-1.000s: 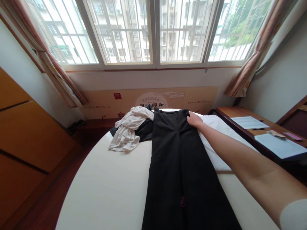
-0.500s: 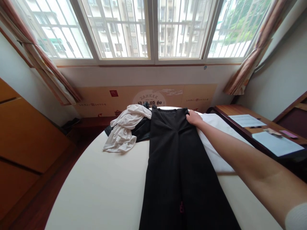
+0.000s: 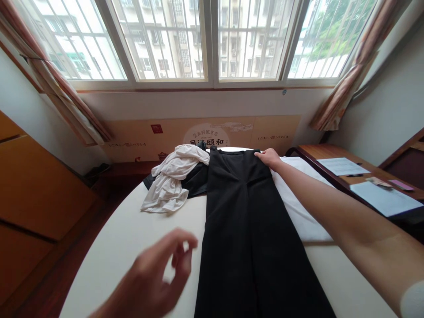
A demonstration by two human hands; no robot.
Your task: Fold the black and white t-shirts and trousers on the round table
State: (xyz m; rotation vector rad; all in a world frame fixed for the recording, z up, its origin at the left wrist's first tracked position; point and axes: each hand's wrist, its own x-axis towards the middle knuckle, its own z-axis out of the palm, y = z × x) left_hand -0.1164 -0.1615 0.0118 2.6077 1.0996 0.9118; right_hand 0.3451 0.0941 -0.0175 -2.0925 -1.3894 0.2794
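Black trousers (image 3: 232, 221) lie lengthwise on a round white table (image 3: 132, 247), waistband at the far edge, legs running toward me. At the right end of the waistband my right hand (image 3: 269, 158) pinches the cloth. My left hand (image 3: 162, 269) is above the table, left of the trouser legs, blurred, with fingers curved and apart and nothing between them. A crumpled pale garment (image 3: 172, 176) rests on a dark garment (image 3: 196, 180) left of the waistband. Folded white cloth (image 3: 301, 198) lies to the right, partly behind my right forearm.
A wooden desk (image 3: 326, 152) at the right holds papers (image 3: 384, 198), a pen (image 3: 354, 175) and a pink item (image 3: 401, 184). Orange-brown cabinets (image 3: 43, 190) stand at the left. Beyond the table are a wall and a barred window with curtains (image 3: 341, 97).
My left hand has come into view at the lower left. My right hand has shifted slightly at the waistband corner. The pink mark low between the trouser legs is no longer visible.
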